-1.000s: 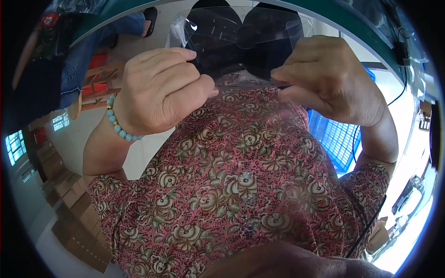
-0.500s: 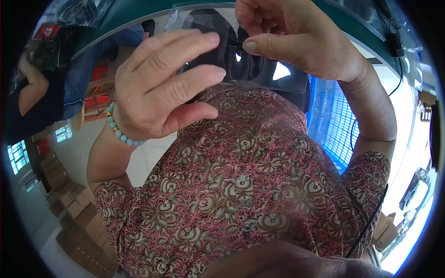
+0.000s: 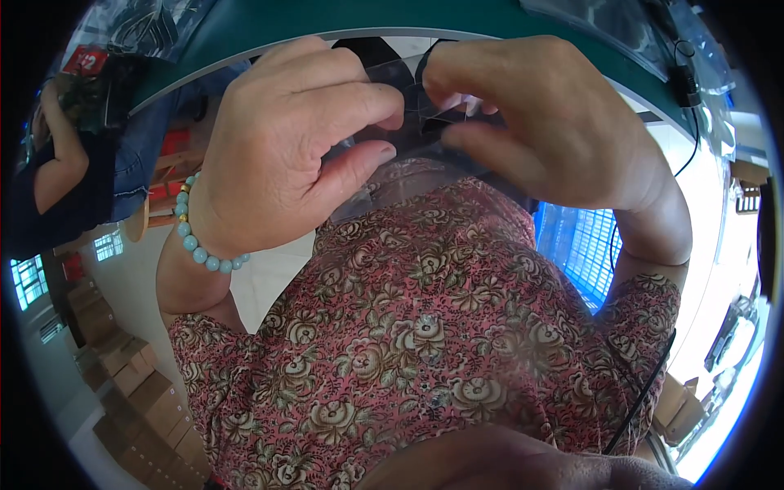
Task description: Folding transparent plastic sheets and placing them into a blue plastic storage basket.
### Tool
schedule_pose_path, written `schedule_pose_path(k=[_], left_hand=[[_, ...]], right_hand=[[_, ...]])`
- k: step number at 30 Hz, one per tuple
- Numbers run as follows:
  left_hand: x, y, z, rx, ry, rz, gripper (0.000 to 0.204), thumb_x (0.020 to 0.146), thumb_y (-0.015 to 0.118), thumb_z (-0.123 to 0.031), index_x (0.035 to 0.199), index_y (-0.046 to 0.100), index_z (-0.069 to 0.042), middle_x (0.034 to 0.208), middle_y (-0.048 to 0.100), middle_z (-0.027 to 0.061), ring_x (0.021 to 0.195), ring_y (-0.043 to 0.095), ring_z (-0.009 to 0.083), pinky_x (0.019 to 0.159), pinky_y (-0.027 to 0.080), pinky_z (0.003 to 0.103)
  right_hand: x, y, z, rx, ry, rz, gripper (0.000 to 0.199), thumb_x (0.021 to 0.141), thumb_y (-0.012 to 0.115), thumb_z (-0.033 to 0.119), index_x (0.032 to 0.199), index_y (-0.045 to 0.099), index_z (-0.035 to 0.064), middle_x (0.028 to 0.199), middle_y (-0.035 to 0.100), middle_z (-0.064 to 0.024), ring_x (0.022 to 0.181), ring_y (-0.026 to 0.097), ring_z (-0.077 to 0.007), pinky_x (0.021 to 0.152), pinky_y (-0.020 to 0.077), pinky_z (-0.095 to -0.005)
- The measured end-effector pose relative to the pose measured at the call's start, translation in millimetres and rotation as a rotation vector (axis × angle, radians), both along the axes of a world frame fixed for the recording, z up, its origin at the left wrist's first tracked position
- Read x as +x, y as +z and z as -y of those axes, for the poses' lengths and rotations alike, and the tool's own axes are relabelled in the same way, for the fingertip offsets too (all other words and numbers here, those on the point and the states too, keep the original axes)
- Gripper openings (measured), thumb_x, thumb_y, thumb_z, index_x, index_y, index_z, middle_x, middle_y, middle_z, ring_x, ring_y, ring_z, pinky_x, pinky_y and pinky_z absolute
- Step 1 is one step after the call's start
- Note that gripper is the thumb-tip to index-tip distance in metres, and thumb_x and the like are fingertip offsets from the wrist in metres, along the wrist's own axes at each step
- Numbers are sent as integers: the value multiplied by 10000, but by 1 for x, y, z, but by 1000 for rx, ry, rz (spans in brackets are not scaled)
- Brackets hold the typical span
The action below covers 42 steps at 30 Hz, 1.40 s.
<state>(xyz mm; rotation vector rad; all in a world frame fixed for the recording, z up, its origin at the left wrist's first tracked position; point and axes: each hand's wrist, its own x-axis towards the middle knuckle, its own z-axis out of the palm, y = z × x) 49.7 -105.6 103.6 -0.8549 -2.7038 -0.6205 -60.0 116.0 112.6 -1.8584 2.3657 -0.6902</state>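
Note:
A thin clear plastic bag or sleeve (image 3: 412,104) spans the gap between my hands, above my lap and close to the table edge. My left hand (image 3: 286,147) curls over its left side, thumb and forefinger bent toward each other with the film between them. On the other side, my right hand (image 3: 547,122) has its fingers folded round the film near a small dark piece (image 3: 433,124). That piece is partly covered by the fingers, so its kind cannot be made out. A light-blue bead bracelet (image 3: 189,242) circles my left wrist.
The green table (image 3: 269,23) runs along the far side with a pale rim. More clear plastic packaging (image 3: 600,24) lies at its right, beside a black clip with a cable (image 3: 684,86). A blue plastic crate (image 3: 576,245) stands below my right arm. Another person's arm (image 3: 64,155) is at the left.
My left hand has gone from spread fingers to curled ones around the plastic. My right hand has come down slightly, nearer my body. The plastic has tilted and lost its flat, shiny look.

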Motion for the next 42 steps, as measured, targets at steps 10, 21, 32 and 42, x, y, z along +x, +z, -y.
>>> schedule_pose_path(k=[10,21,32,42], left_hand=[[12,-22,18,392,-209,309,125,713,576,66,782,549,-34,834,722,172,666,709,222,606,534,265],[8,-28,19,651,-315,586,273,621,492,3,881,545,-61,1229,608,370,775,610,193,723,499,296],[-13,-34,29,590,-646,873,633,685,472,31,1314,527,88,1288,594,333,790,638,206,717,504,295],[-15,-39,11,528,-815,775,614,713,498,40,1324,556,55,1377,567,261,971,681,268,784,485,298]], right_hand=[[-31,-8,18,-67,464,89,297,758,776,61,1020,663,-23,1070,619,-131,956,625,-262,735,546,-362],[-18,-42,34,77,253,-544,158,861,606,145,971,564,39,941,569,-110,791,606,-235,556,508,-308],[-20,39,30,289,76,462,265,919,604,139,1110,593,-44,741,661,-197,695,656,-371,622,516,-405],[-68,18,43,296,32,729,341,1040,451,228,972,639,-47,871,697,-120,773,674,-173,685,556,-292]])
